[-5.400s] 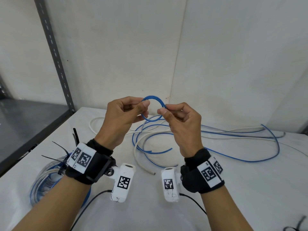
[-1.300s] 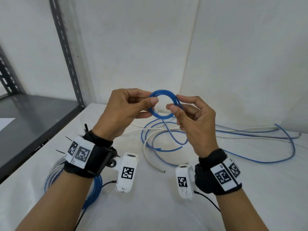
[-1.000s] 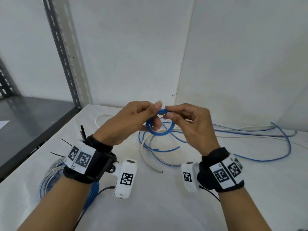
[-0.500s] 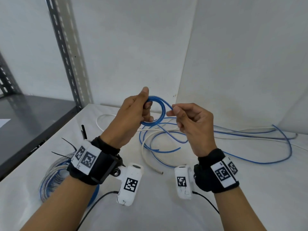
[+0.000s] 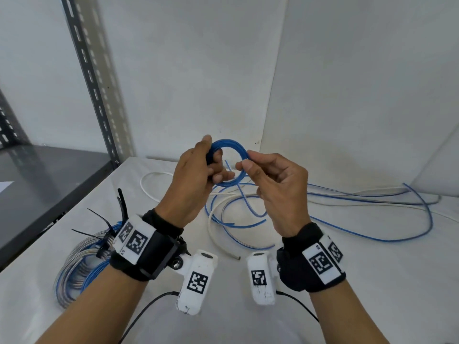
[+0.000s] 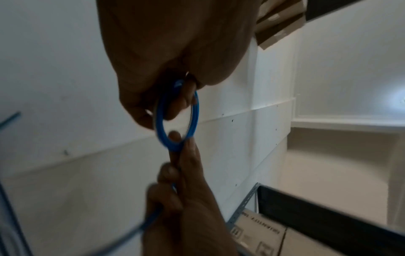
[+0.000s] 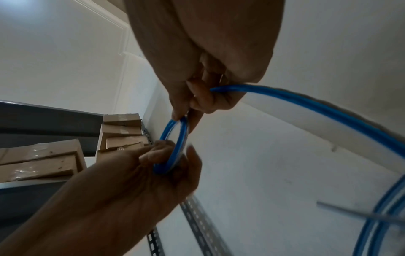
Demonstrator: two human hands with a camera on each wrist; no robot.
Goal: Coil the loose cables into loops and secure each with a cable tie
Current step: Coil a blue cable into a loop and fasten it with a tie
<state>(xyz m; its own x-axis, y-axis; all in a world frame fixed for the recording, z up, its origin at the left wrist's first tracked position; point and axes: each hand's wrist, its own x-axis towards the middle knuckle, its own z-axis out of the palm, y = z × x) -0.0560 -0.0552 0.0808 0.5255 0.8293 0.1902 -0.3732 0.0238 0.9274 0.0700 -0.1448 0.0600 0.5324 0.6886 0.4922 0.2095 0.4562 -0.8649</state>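
two hands, left hand (image 5: 196, 180) and right hand (image 5: 275, 192), hold one blue coil (image 5: 234, 147).

two hands (image 5: 193, 180) (image 5: 278, 192) are showing, one small blue coil (image 5: 231, 162), one tied bundle (image 5: 82, 264), two wrist cameras (image 5: 196, 281) (image 5: 262, 278).

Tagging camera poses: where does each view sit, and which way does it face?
Head: on the head, looking down at table; both forearms, left hand, right hand.
Left wrist: under the left palm, facing the wall, along the fingers.
Right wrist: under the right palm, facing the shelving.
All three share the blue coil.
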